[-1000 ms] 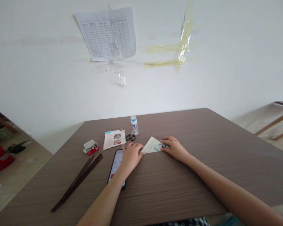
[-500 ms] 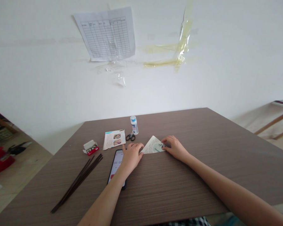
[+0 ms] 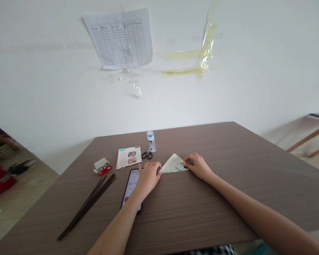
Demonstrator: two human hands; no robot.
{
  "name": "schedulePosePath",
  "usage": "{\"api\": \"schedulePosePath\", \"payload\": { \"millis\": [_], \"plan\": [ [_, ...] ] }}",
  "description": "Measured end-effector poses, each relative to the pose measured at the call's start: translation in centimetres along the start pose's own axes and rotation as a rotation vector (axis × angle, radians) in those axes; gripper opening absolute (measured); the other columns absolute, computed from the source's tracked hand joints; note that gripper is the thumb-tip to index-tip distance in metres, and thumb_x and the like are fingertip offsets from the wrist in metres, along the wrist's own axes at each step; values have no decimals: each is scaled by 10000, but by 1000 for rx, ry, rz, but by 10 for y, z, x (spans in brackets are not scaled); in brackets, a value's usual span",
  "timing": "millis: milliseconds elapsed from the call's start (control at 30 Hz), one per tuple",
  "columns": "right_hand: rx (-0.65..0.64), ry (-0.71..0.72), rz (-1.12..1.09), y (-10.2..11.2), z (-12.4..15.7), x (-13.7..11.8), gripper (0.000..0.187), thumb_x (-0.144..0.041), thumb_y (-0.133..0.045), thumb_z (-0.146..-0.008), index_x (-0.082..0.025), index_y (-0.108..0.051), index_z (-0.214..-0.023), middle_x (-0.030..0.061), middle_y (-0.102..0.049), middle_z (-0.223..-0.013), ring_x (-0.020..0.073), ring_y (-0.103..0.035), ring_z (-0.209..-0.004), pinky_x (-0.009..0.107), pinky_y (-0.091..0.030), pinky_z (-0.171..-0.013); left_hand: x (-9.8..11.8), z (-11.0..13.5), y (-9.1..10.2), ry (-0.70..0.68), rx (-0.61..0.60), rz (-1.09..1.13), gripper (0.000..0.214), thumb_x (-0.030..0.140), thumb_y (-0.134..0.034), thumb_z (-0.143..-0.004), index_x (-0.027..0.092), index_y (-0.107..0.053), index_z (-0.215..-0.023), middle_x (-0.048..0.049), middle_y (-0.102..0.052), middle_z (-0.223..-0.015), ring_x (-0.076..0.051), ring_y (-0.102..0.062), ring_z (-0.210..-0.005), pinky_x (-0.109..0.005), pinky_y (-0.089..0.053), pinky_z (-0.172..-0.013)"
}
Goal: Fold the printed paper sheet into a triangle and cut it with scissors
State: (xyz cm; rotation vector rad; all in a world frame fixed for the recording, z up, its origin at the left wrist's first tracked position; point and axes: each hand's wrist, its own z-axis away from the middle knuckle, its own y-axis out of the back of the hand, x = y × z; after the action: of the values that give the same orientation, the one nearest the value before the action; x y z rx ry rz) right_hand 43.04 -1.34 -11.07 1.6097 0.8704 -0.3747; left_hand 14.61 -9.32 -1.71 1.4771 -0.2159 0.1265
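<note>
A printed sheet folded into a triangle (image 3: pixel 173 165) lies on the brown table (image 3: pixel 202 205). My left hand (image 3: pixel 148 176) rests palm down with its fingers spread, fingertips pressing the triangle's left corner. My right hand (image 3: pixel 199 165) lies at the triangle's right corner with the fingers curled down onto the paper's edge. A black phone (image 3: pixel 131 189) with a timer on its screen lies partly under my left wrist.
Behind my hands stand a glue bottle (image 3: pixel 151 141), small scissors (image 3: pixel 147 154) and a printed leaflet (image 3: pixel 129 156). A small red and white box (image 3: pixel 102 166) and several dark thin sticks (image 3: pixel 88 204) lie to the left. A table sheet (image 3: pixel 120 39) is taped to the wall.
My right hand has slid a little to the right along the folded paper, uncovering more of the triangle. My left hand has stayed on the left corner.
</note>
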Motion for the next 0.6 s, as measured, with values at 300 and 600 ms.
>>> {"api": "schedulePosePath", "payload": {
  "millis": [300,600],
  "plan": [
    [65,116,52,-4,1,7,225,-117,-901,-1028,-313,-890,-918,101,-913,-1147,401,-826,-1283,592,-594,-1294,-4,-1,-3,-26,-14,0,514,154,-750,-1204,365,-833,-1665,-123,-836,-1810,-417,-701,-1772,-851,-350,-1566],
    [-4,258,7,-2,3,1,268,-64,-814,-1011,-315,-822,-918,77,-891,-1077,350,-831,-1170,534,-658,-1210,-8,-3,-8,-58,-11,1,592,158,-701,-1190,424,-828,-1703,-83,-826,-1827,-399,-678,-1771,-807,-376,-1553]
  ]
}}
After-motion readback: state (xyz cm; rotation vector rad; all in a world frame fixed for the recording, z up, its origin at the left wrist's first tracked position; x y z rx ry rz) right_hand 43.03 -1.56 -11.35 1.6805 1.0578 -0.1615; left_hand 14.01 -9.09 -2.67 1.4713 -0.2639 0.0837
